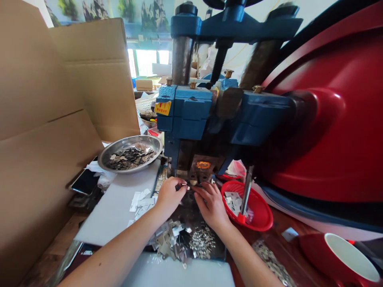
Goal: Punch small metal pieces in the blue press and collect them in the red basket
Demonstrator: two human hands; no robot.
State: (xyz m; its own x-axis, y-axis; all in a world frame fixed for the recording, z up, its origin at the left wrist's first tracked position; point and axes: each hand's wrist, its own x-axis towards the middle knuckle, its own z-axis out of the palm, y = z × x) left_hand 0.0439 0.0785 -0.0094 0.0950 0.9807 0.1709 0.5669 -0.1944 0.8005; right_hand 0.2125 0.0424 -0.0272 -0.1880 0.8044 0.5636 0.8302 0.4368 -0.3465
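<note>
Both hands are at the bed of a blue press (191, 111). My left hand (170, 197) is closed in a pinch on a small metal piece (186, 185), only its edge showing. Opposite it, my right hand (212, 203) reaches in with fingers stretched toward the die, thumb apart from the index finger; its fingertips are partly hidden below the press's ram (206, 165). Flat metal plates (167, 239) lie in a loose pile in front of the hands. Beside them is a heap of small shiny metal parts (202, 241). More pale strips (142, 203) are left of my left wrist.
A steel bowl (104, 161) of metal pieces stands at the left, near a phone (85, 182) and tall cardboard (95, 79). Right of the press are a red basket (263, 213) with plates and a metal rod (247, 189), a large red wheel (329, 119) and a red mug (317, 255).
</note>
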